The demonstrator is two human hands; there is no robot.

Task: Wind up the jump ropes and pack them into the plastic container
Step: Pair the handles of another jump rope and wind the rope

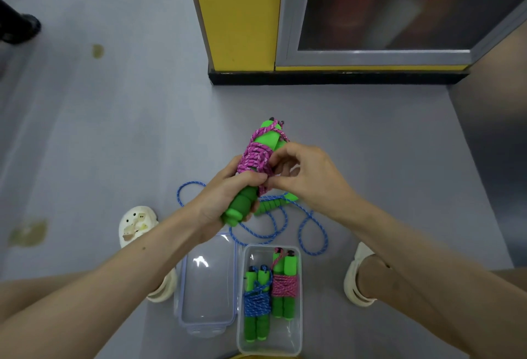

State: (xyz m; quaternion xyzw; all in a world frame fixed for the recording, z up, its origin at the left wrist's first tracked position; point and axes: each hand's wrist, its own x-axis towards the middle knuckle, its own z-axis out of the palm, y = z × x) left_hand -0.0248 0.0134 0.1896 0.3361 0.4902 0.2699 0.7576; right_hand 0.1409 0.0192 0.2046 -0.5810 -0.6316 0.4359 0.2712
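My left hand (228,196) grips the green foam handles of a pink jump rope (256,156), whose cord is wound around the handles. My right hand (302,173) pinches the pink cord at the wrap, just beside my left thumb. Below on the floor lies a loose blue jump rope (309,227) with green handles, its cord spread in loops. The clear plastic container (298,341) stands open near my feet and holds a wound blue rope (256,303) and a wound pink rope (285,287) side by side.
The container's clear lid (208,287) lies left of it. My feet in cream sandals (137,224) flank the container. A yellow pillar (239,13) and a glass-fronted cabinet (385,8) stand ahead. Grey floor (99,136) spreads to the left.
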